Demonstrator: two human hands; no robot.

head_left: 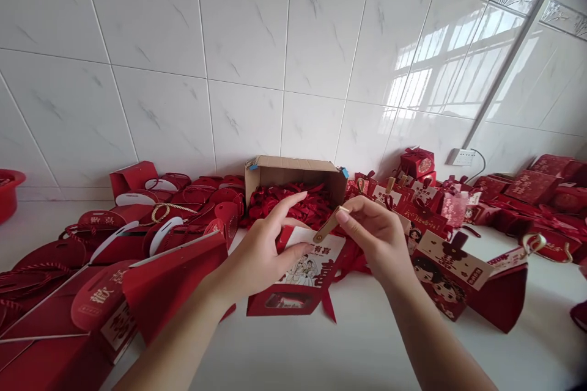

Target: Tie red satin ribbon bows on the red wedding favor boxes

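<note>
A small red gift box (pixel 293 301) with a white printed front panel and a little window stands on the table before me. My left hand (pixel 268 247) grips its upper left side, thumb on the white panel and index finger raised; its other fingers are partly hidden behind the box. Between the thumb and fingers of my right hand (pixel 376 232) is the upper end of a gold strap (pixel 328 226). The strap's lower end, with a round stud, lies against the top of the white panel. A dark red ribbon (pixel 328 305) hangs down beside the box on the right.
Behind the gift box, an open cardboard box (pixel 298 163) holds a heap of red ribbons (pixel 293 203). Red boxes and tags (pixel 103 290) crowd the left. Several finished-looking gift boxes (pixel 443 275) stand at right. A socket strip (pixel 462 157) lies against the tiled wall (pixel 247 24).
</note>
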